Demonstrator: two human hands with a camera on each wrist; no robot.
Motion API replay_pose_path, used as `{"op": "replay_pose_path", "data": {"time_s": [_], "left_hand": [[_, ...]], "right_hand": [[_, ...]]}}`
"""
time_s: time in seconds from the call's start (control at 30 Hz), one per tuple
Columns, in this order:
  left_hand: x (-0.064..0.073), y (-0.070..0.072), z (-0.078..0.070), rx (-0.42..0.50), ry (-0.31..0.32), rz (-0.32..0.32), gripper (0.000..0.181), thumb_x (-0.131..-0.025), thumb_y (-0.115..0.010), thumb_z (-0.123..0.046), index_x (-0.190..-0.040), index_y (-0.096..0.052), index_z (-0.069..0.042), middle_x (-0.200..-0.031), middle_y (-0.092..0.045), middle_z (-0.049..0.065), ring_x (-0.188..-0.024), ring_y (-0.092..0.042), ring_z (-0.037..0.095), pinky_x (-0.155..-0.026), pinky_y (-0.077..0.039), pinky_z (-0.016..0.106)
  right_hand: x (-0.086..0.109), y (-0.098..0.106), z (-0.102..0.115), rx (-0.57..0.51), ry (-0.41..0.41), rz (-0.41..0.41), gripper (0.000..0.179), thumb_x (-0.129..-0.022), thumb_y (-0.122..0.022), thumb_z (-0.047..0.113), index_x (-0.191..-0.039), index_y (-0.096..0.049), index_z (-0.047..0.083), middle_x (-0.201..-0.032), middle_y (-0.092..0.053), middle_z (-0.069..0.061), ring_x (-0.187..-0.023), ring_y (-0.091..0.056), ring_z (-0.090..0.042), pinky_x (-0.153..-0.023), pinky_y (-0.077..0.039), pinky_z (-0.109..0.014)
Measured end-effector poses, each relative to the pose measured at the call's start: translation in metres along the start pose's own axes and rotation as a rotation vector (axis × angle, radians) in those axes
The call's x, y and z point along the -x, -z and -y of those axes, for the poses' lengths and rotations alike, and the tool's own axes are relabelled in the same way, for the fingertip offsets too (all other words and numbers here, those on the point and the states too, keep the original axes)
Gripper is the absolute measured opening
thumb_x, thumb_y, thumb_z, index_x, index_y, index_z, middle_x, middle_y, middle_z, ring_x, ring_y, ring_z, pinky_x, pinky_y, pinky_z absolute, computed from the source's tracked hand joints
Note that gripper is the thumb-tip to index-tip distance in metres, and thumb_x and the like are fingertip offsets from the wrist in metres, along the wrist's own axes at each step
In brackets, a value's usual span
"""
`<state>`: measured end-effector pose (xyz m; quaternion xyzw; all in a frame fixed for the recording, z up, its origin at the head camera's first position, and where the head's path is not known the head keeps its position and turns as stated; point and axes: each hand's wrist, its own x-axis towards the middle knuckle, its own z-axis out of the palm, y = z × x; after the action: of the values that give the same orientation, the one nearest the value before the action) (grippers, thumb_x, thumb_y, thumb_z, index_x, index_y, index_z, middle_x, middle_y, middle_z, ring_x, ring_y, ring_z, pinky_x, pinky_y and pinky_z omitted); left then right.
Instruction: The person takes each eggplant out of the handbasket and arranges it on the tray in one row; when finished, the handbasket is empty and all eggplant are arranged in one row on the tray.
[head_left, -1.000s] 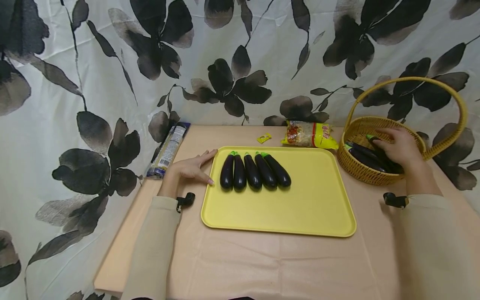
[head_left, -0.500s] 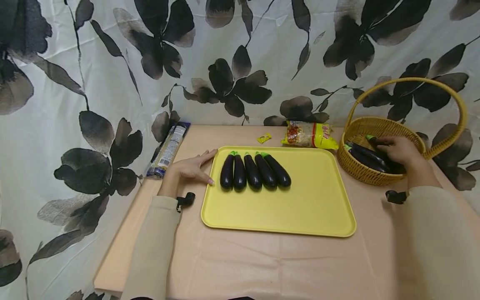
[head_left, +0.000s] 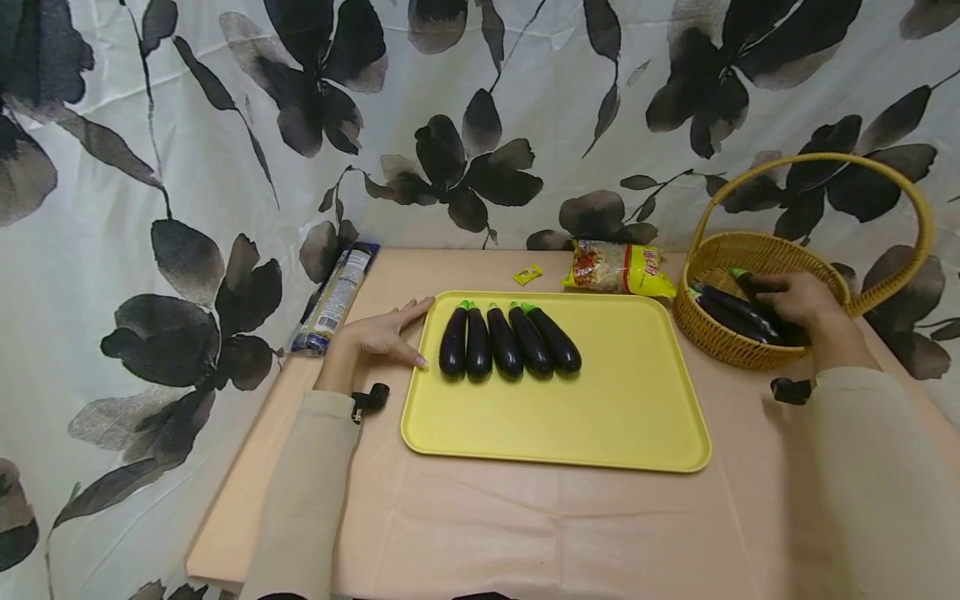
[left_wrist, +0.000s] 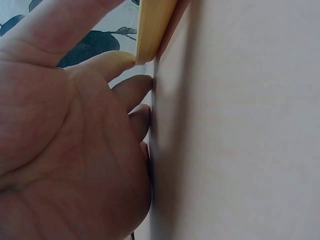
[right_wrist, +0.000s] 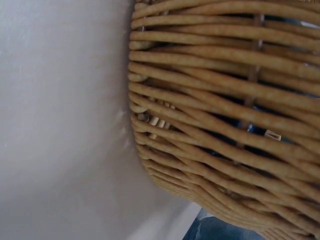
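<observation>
Head view: I have the left hand released, fingers spread, touching the left rim of the yellow tray. Five eggplants lie side by side at the tray's upper left, green stems pointing away from me. Right hand is down inside the wicker basket, touching the dark eggplants in there; fingertips hidden, so I can't tell if it's grasping one. Right wrist view gives me only basket weave and tabletop.
</observation>
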<state>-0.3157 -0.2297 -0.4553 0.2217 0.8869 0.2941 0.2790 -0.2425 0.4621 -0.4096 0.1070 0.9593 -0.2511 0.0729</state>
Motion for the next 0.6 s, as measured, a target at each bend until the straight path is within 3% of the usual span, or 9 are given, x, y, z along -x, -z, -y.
{"op": "replay_pose_path", "data": {"time_s": [0.2, 0.47, 0.6], "left_hand": [[-0.001, 0.000, -0.002, -0.002, -0.008, -0.001, 0.134, -0.068, -0.095, -0.053, -0.168, -0.007, -0.037, -0.177, 0.007, 0.003, -0.161, 0.013, 0.038, -0.128, 0.006, 0.063], [-0.001, 0.000, 0.000, -0.010, -0.007, 0.000, 0.134, -0.069, -0.094, -0.052, -0.169, -0.006, -0.036, -0.177, 0.008, 0.002, -0.161, 0.013, 0.038, -0.128, 0.005, 0.063], [-0.001, 0.000, 0.001, -0.007, -0.004, -0.001, 0.134, -0.069, -0.094, -0.052, -0.168, -0.006, -0.037, -0.176, 0.009, 0.005, -0.161, 0.014, 0.039, -0.128, 0.006, 0.063]], "right_hand": [[0.000, 0.001, -0.003, -0.021, -0.012, -0.036, 0.051, -0.111, -0.045, 0.023, -0.156, -0.041, -0.001, -0.154, -0.032, -0.044, -0.141, -0.026, -0.063, -0.114, -0.021, -0.077], [0.005, 0.002, 0.002, -0.161, 0.003, -0.146, 0.059, -0.111, -0.039, 0.041, -0.159, -0.038, 0.007, -0.160, -0.030, -0.038, -0.142, -0.030, -0.057, -0.116, -0.025, -0.073], [0.014, -0.001, 0.013, -0.229, 0.011, -0.214, 0.060, -0.110, -0.038, 0.049, -0.162, -0.037, 0.019, -0.164, -0.032, -0.031, -0.144, -0.034, -0.051, -0.113, -0.037, -0.066]]}}
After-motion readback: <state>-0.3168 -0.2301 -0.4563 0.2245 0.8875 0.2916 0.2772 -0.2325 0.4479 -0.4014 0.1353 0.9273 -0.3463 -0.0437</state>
